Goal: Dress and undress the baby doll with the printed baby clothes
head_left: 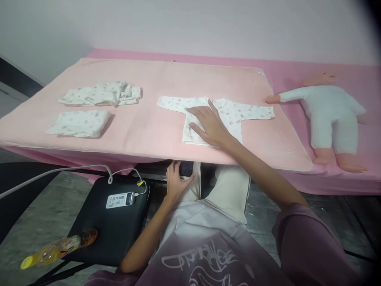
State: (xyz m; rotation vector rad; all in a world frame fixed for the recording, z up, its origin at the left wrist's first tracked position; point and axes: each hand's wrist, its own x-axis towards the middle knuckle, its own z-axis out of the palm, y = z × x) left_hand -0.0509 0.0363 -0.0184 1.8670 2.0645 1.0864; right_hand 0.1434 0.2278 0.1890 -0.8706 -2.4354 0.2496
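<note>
Room, indoor; home or staged workroom, cannot be told which. Nursery goods among everyday belongings. Wall (208,28): plain, pale, beyond the right hand (210,125). Bench (143,131): draped in pink cloth, extending to both sides of the right hand. Infant's shirt (233,113): printed, spread flat beneath the right hand. Folded garments (95,95): two, small, printed, well left of same. Doll (333,111): baby form, white body, to its right. Seat (116,226): black, left of the left hand (176,180). Device (119,200): white, cabled, upon the seat. Drink bottle (56,250): yellow cap, farther left. Floor (24,214): grey, below both hands.
</note>
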